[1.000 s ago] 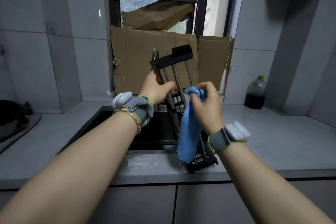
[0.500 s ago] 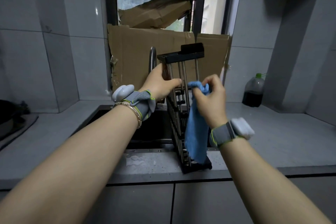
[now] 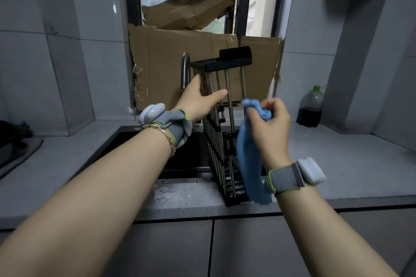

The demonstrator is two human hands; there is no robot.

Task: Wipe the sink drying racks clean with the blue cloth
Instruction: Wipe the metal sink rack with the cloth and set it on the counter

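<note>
Blue cloth (image 3: pixel 249 164) is pinched in right hand (image 3: pixel 270 128); left hand (image 3: pixel 198 101) grips upright drying rack (image 3: pixel 219 141) at centre; wiping looks unfinished.

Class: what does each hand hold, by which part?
Left hand grips the drying rack by its upper rods; right hand pinches the blue cloth at its bunched top.
</note>
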